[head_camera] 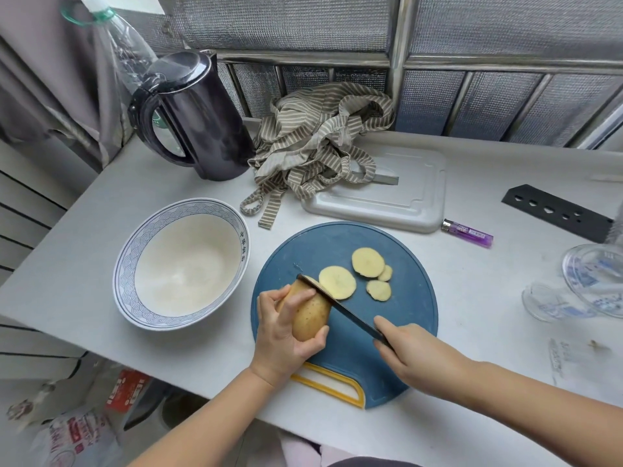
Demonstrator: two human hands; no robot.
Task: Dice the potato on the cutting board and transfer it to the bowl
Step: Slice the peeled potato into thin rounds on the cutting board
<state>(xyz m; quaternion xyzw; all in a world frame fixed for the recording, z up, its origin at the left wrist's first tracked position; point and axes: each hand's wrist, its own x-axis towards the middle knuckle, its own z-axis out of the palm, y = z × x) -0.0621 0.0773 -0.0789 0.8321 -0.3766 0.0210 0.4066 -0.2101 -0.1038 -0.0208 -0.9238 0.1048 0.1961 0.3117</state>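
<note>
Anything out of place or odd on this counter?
A crumpled striped apron is heaped partly over the spare grey cutting board, and a purple lighter lies next to it, near the blue board. Nothing looks spilled.

We are noting: white table (pixel 505 298) stretching under left hand (pixel 286 332) and right hand (pixel 418 355); metal-framed panels (pixel 472 35) standing beyond them; grey curtain (pixel 30 79) hanging past left hand.
</note>
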